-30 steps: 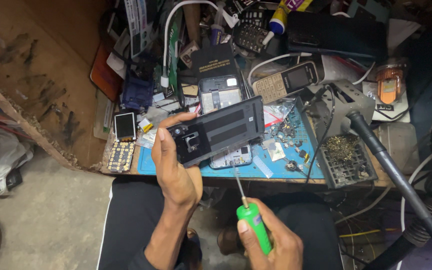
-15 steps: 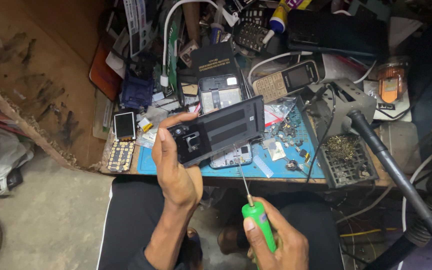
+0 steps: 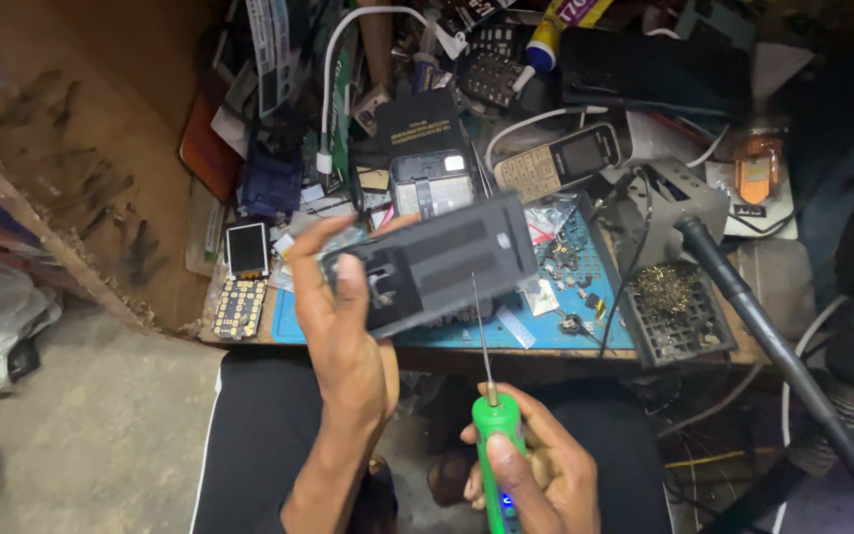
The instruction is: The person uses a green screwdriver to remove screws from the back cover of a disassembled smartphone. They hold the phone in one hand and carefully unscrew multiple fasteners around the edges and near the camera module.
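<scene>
Head view, single entry. Left hand [image 3: 343, 326]: raised over the edge of the bench, fingers closed around one end of a dark grey casing [image 3: 432, 262], which is held tilted, its long side running up to the right, above the blue mat [image 3: 575, 331]. Right hand [image 3: 536, 470]: low in the picture over the lap, wrapped firmly around the green handle of a screwdriver [image 3: 491, 415]; the thin shaft is pointed upward and its tip is seen just at the lower edge of the casing, though whether it touches cannot be told.

Bench contents, noted behind the casing: a keypad phone [image 3: 557, 160] lying face up, an opened phone back [image 3: 432, 183], a small screen [image 3: 247, 247] with a bare keypad board [image 3: 240, 307] below it at the left edge, loose screws and small parts scattered on the mat, a black grid tray [image 3: 679, 316] with brass wool at the right, a white cable [image 3: 333, 79] looped at the rear.

Step judged in hand: the driver tip is being lined up with a fastening on the casing. For the move to follow, steady support of the casing and a true seating of the tip would be called for.
</scene>
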